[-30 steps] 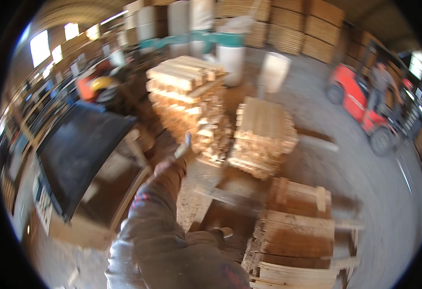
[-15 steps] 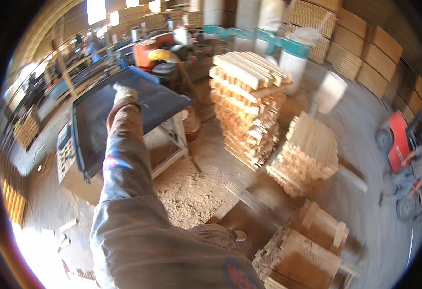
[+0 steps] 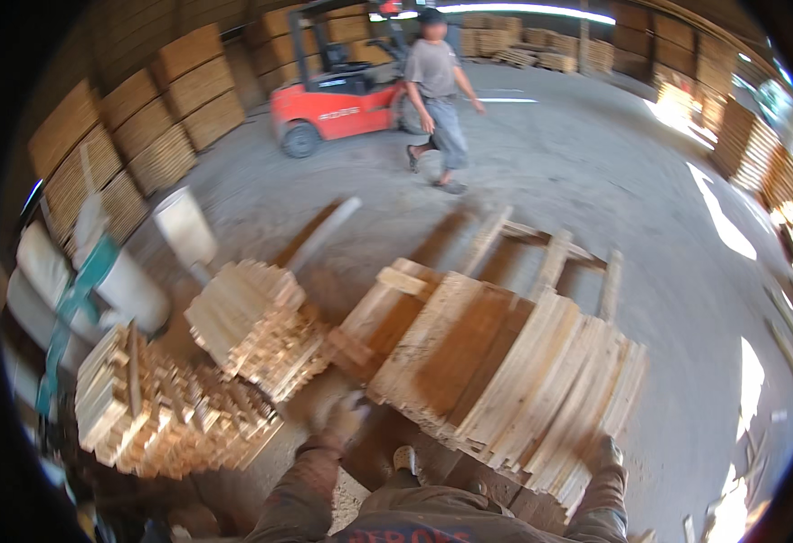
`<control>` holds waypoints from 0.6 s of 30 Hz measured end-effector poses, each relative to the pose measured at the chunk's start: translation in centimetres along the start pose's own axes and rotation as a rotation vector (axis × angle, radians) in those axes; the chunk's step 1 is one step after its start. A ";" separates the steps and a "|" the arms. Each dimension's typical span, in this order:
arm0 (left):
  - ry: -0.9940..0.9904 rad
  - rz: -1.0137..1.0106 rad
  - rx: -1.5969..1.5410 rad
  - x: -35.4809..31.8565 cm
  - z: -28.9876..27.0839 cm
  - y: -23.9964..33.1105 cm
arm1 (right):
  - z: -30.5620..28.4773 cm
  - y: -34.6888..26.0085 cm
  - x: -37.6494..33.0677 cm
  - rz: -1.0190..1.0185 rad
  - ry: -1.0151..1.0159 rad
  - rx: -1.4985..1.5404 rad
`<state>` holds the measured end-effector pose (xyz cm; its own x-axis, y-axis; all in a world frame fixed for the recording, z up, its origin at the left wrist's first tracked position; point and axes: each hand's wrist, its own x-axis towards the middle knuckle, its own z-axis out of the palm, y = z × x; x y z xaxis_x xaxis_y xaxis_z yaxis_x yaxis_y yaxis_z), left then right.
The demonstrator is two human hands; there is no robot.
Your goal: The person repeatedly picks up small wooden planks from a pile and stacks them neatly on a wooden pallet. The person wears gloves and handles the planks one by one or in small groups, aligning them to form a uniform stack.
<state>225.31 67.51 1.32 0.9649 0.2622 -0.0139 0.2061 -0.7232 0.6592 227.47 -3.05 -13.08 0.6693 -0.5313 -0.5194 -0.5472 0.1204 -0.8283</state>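
A stack of pale wooden planks (image 3: 541, 371) lies in front of me on a low timber frame. My right hand (image 3: 611, 454), in a light glove, is at the near right edge of this stack, by the plank ends; its fingers are blurred. To the left of the stack hangs my left hand (image 3: 346, 418), also gloved, low between it and a smaller pile of short boards (image 3: 247, 312). Motion smears its fingers, and nothing can be made out in it.
At the left stands a tall stack of wooden strips (image 3: 161, 412), beside white cylinders with teal bands (image 3: 129, 285). Farther off, a person (image 3: 437, 90) walks in front of a red forklift (image 3: 333, 109). Board stacks (image 3: 188, 86) line the wall.
My view has swung right, from the black-topped table to the plank stack. My left hand, earlier stretched out over that table, is now low beside the stack. My right hand has come into view.
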 end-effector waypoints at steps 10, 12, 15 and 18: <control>-0.513 -0.058 0.068 14.6 30.0 22.3 | -1.7 -0.2 3.2 -0.004 0.005 -0.123; -0.544 -0.140 -0.183 14.7 34.3 22.9 | -3.6 -1.0 4.3 -0.058 0.004 -0.106; -0.640 -0.342 -0.625 16.9 35.2 16.6 | 0.2 -1.4 4.4 -0.057 -0.126 0.099; -0.745 -0.169 -0.473 19.1 37.3 22.8 | -8.7 1.8 10.6 -0.037 -0.642 0.774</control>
<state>254.53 32.20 -11.94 0.8172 -0.2605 -0.5142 0.4248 -0.3308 0.8427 229.20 -15.77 -18.27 0.9483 -0.0211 -0.3167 -0.1959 0.7463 -0.6362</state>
